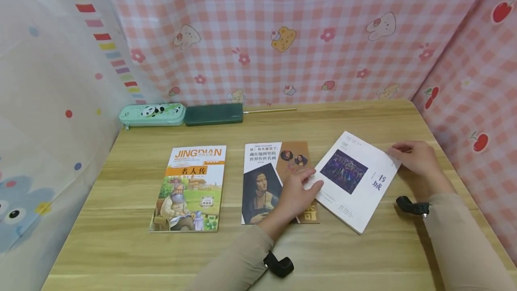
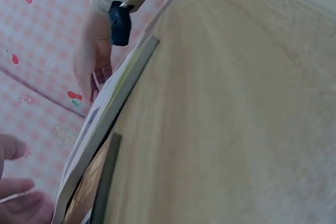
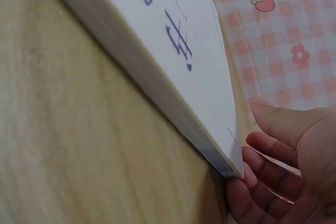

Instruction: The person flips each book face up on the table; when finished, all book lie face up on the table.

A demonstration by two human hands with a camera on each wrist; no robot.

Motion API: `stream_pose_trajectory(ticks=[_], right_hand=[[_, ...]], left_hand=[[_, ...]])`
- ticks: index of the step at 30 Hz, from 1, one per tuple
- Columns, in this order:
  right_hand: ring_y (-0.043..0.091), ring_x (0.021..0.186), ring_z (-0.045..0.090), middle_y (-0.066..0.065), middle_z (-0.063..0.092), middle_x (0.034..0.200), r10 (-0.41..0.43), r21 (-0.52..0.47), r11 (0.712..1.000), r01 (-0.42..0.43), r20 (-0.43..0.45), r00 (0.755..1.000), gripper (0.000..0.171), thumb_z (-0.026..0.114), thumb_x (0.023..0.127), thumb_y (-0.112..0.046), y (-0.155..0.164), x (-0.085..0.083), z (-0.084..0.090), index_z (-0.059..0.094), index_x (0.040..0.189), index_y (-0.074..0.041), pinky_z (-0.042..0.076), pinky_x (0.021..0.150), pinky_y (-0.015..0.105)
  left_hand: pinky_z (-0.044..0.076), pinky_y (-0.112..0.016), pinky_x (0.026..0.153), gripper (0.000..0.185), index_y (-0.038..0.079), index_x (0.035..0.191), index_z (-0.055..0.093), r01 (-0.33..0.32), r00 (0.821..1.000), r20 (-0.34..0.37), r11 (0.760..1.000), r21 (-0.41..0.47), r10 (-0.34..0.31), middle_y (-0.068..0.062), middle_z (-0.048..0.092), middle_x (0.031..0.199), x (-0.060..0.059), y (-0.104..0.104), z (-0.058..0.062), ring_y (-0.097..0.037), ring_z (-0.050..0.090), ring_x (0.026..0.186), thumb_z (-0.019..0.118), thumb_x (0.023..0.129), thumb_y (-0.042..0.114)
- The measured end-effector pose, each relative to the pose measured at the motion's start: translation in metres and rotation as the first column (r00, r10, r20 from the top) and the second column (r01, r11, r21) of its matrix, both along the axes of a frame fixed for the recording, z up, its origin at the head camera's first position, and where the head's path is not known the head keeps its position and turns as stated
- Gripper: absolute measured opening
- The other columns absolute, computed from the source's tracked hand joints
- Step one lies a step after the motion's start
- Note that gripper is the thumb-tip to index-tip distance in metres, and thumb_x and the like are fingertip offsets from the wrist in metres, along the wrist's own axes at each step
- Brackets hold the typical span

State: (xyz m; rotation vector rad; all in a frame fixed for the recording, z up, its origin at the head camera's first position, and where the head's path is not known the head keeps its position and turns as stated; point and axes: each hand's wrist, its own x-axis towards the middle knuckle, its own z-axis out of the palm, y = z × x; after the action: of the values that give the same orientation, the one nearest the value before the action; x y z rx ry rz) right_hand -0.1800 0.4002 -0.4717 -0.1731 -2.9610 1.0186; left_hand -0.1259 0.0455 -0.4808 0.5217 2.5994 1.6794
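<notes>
From the head view I see 3 books lying flat on the wooden tabletop [image 1: 121, 246], and both hands are on the rightmost one, a white book [image 1: 355, 178] turned at an angle with a dark picture and purple characters on its cover. My left hand [image 1: 296, 194] rests with straight, relaxed fingers on the near left edge of that cover, its palm over the middle book [image 1: 262, 183], the one with a portrait of a woman on the front; the white book's corner overlaps that middle book. My right hand [image 1: 416, 158] sits at the white book's far right corner, fingers lightly bent against the edge; in the right wrist view the fingertips [image 3: 262, 148] touch the corner of the page block, but I cannot tell whether they pinch it or only rest there. The left grip is open, flat on the cover. Well apart to the left lies a yellow book [image 1: 190, 187] with a bearded man drawn on it. At the back edge, by the pink checked curtain [image 1: 282, 35], a mint panda pencil case [image 1: 152, 114] touches a dark green case [image 1: 213, 114].
</notes>
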Motion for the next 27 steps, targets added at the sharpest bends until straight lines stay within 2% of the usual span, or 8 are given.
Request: stream_pose_trajectory(ticks=[4,9,12,15,20,22,26,27], right_hand=[[0.029,0.088,0.06,0.026,0.069,0.105,-0.029,0.001,1.0,0.029,0.028,0.999,0.054,0.064,0.099,-0.043,-0.001,-0.003,-0.001,0.069,0.116,0.007,0.046,0.06,0.015],[0.034,0.098,0.06,0.029,0.067,0.113,-0.057,-0.014,0.998,0.057,0.037,0.998,0.059,0.06,0.1,-0.047,-0.003,-0.007,-0.002,0.065,0.122,0.007,0.046,0.068,0.02],[0.037,0.102,0.059,0.03,0.065,0.116,-0.061,-0.03,0.998,0.061,0.016,0.998,0.057,0.059,0.1,-0.045,-0.007,-0.01,-0.002,0.064,0.125,0.007,0.046,0.074,0.025],[0.038,0.106,0.058,0.029,0.064,0.12,-0.062,-0.062,0.996,0.062,0.016,0.998,0.056,0.059,0.101,-0.044,-0.016,-0.015,-0.002,0.063,0.127,0.004,0.048,0.081,0.03],[0.038,0.112,0.059,0.028,0.062,0.125,-0.014,-0.123,0.992,0.014,-0.002,1.0,0.051,0.064,0.1,-0.037,-0.027,-0.021,-0.004,0.061,0.131,0.004,0.051,0.082,0.015],[0.04,0.114,0.059,0.029,0.061,0.128,0.007,-0.13,0.991,-0.008,-0.005,1.0,0.049,0.066,0.099,-0.031,-0.03,-0.023,-0.005,0.06,0.133,0.005,0.054,0.087,0.019],[0.046,0.125,0.054,0.03,0.055,0.136,0.035,-0.13,0.991,-0.032,0.016,0.999,0.05,0.068,0.099,-0.025,-0.034,-0.027,-0.005,0.056,0.137,0.005,0.047,0.105,0.055],[0.047,0.126,0.052,0.031,0.053,0.137,0.041,-0.135,0.99,-0.039,0.017,0.999,0.05,0.068,0.099,-0.024,-0.035,-0.028,-0.005,0.056,0.138,0.005,0.044,0.106,0.058]], left_hand=[[0.039,-0.037,0.116,0.039,-0.009,0.12,0.069,-0.019,0.999,-0.027,0.999,-0.04,0.018,-0.02,0.068,0.126,0.001,0.0,-0.001,-0.031,0.058,0.128,0.074,0.09,0.016],[0.053,-0.025,0.097,0.044,-0.007,0.127,0.066,0.044,0.995,0.096,0.998,-0.038,-0.04,-0.02,0.069,0.124,0.009,0.001,0.001,-0.024,0.066,0.115,0.072,0.093,0.021],[0.055,-0.019,0.088,0.046,-0.004,0.129,0.065,0.082,0.984,0.163,0.996,-0.035,-0.075,-0.019,0.07,0.122,0.015,0.004,0.004,-0.019,0.069,0.106,0.072,0.094,0.024],[0.054,-0.017,0.085,0.047,-0.003,0.129,0.067,0.113,0.979,0.18,0.991,-0.07,-0.099,-0.014,0.073,0.115,0.022,0.007,0.006,-0.013,0.069,0.1,0.073,0.094,0.027],[0.055,-0.016,0.085,0.048,-0.004,0.129,0.066,0.156,0.967,0.214,0.986,-0.068,-0.138,-0.013,0.074,0.111,0.03,0.013,0.004,-0.01,0.069,0.1,0.073,0.094,0.028],[0.055,-0.016,0.086,0.047,-0.004,0.129,0.066,0.157,0.962,0.235,0.987,-0.048,-0.141,-0.015,0.073,0.115,0.032,0.014,0.002,-0.012,0.07,0.104,0.073,0.094,0.027],[0.056,-0.016,0.085,0.045,-0.004,0.127,0.067,0.152,0.954,0.264,0.988,-0.01,-0.144,-0.016,0.073,0.115,0.035,0.016,0.001,-0.015,0.071,0.103,0.073,0.094,0.025],[0.056,-0.016,0.085,0.044,-0.004,0.127,0.067,0.152,0.952,0.269,0.988,-0.001,-0.146,-0.016,0.073,0.116,0.035,0.016,0.001,-0.016,0.071,0.103,0.073,0.094,0.025]])
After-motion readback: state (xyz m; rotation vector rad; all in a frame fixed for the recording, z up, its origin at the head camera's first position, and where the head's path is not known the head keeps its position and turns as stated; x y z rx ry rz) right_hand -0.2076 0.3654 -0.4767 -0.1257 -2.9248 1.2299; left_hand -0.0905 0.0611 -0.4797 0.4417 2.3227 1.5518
